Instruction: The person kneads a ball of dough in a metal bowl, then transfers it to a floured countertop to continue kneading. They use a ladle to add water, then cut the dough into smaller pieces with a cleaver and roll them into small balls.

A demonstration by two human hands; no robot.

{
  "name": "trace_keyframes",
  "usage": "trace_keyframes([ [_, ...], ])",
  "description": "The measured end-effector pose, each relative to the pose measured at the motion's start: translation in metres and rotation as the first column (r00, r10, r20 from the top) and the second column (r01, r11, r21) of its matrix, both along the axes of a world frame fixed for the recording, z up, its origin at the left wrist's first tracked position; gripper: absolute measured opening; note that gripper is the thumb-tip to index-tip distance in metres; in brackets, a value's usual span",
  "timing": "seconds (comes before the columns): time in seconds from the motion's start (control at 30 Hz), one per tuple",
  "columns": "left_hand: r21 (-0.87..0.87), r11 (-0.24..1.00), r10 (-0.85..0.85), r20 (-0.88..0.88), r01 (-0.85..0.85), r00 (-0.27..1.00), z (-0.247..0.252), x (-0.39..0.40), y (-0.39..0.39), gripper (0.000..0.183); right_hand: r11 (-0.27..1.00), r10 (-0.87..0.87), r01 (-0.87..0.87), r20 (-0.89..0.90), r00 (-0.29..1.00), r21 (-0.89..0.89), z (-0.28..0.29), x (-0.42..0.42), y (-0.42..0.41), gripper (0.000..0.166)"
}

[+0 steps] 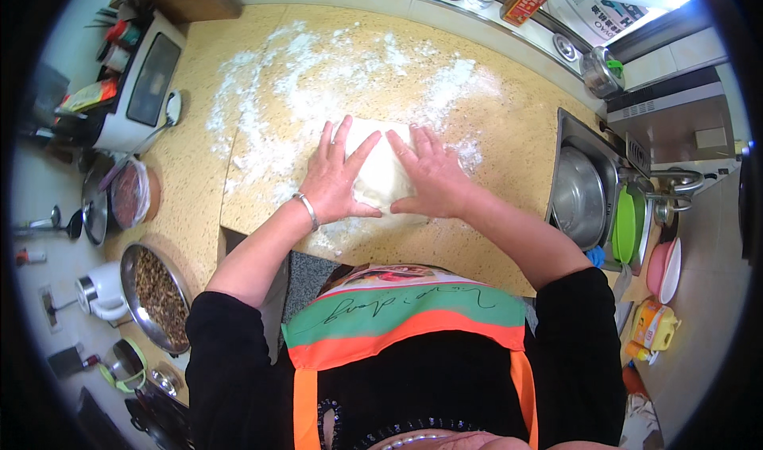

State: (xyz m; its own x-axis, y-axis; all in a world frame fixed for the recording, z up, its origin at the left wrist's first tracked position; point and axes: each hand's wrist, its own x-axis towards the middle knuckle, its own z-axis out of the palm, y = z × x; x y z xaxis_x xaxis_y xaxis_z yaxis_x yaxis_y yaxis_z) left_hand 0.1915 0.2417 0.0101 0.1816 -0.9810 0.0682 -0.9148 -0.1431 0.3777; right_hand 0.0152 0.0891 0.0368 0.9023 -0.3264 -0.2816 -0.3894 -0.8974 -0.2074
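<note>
A pale lump of dough (381, 170) lies on the speckled yellow countertop (506, 146). My left hand (337, 173) rests on its left side with the fingers spread, a bracelet at the wrist. On the right side of the dough my right hand (432, 173) presses in the same way, thumb pointing inward. Both palms touch the dough, and part of its edges is hidden under them. White flour (310, 74) is scattered over the counter around and beyond the dough.
To the right is a steel sink (563, 128) holding a metal basin (578, 194) and a green basin (624, 223). On the left stand a bowl of ground meat (128, 194), a ladle (173, 107), a steel bowl of chopped filling (158, 295) and a white countertop appliance (152, 80). Bottles (527, 0) line the sill.
</note>
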Motion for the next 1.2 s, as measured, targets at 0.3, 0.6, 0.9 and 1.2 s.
trace_keyframes([
  [0.3,0.163,0.986,0.079,-0.264,-0.036,0.961,-0.009,0.046,-0.077,0.073,0.984,-0.16,0.146,0.143,0.977,0.103,-0.017,0.055,-0.045,0.059],
  [0.6,0.117,0.974,0.223,-0.329,-0.195,0.918,-0.03,0.081,-0.141,0.043,0.941,-0.339,0.337,0.041,0.94,0.042,-0.042,0.1,-0.11,0.04],
  [0.9,0.116,0.962,0.272,-0.307,-0.248,0.912,0.016,0.063,-0.097,0.035,0.973,-0.217,0.221,0.071,0.974,-0.063,0.012,0.093,-0.079,0.039],
  [1.2,-0.424,0.874,0.108,-0.308,-0.238,0.945,0.163,0.091,-0.042,0.036,0.963,0.047,0.09,0.488,0.871,-0.254,0.174,0.114,-0.044,0.024],
])
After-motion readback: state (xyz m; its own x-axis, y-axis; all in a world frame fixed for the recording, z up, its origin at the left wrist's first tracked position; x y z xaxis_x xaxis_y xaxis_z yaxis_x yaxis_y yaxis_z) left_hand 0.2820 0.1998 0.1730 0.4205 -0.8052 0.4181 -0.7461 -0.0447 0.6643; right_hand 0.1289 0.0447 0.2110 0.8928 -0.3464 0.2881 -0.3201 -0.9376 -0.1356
